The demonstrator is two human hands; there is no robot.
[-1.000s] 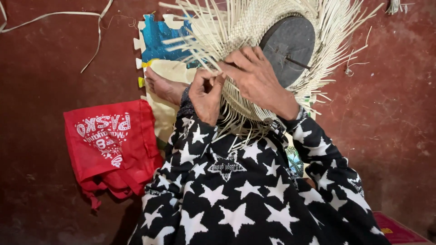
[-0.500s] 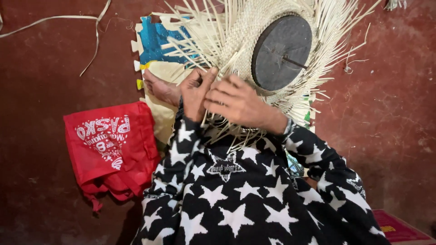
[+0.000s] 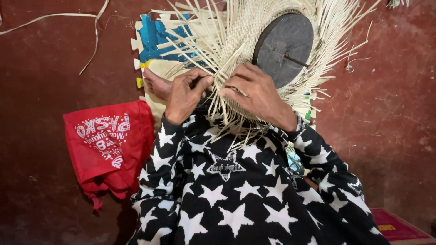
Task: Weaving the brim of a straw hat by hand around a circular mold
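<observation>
Head view: your left hand (image 3: 185, 93) sits at the lower left edge of the half-woven straw hat (image 3: 254, 27), fingers curled tight and pinching a few pale loose straw strips (image 3: 195, 45) that fan out from the weave. Your right hand (image 3: 256, 93) lies just beside it, palm over the woven part, fingers narrow and pressed on the strands, thumb tucked beneath a strip. The hands are close together, nearly touching. The hat rests on your lap, against your knees, brim strands sticking out all around. A dark round disc (image 3: 284, 43) with a short peg at its middle sits on the hat's crown, just above your right hand. Both sleeves and your trousers are black with white stars (image 3: 227, 195). A bare foot (image 3: 156, 86) shows just behind your left hand, resting on a blue and cream foam mat (image 3: 156, 34). A red cloth bag (image 3: 106, 145) with white print lies on the dark red floor (image 3: 45, 68), left of your leg. One long loose strip (image 3: 68, 16) lies on the floor, well apart, upper left.
</observation>
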